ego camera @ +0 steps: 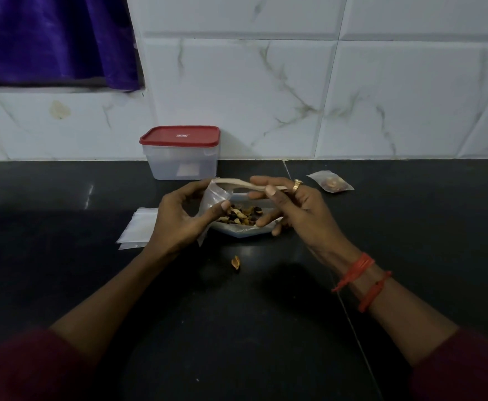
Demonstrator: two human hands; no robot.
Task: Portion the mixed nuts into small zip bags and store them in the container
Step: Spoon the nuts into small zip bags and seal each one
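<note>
Your left hand [176, 221] pinches the small zip bag [218, 195]; your right hand [297, 209] grasps the spoon [242, 186]. Container [179, 166]: eleven o'clock from the nuts [241, 216].

My desk [63, 198] is black. The container [179, 163] is cloudy clear, its lid [180, 136] red. Behind it the wall [265, 82] is white with grey veins; up left of it, a purple curtain [49, 39]. Before it, nuts [241, 216] in brown, tan and black.
</note>
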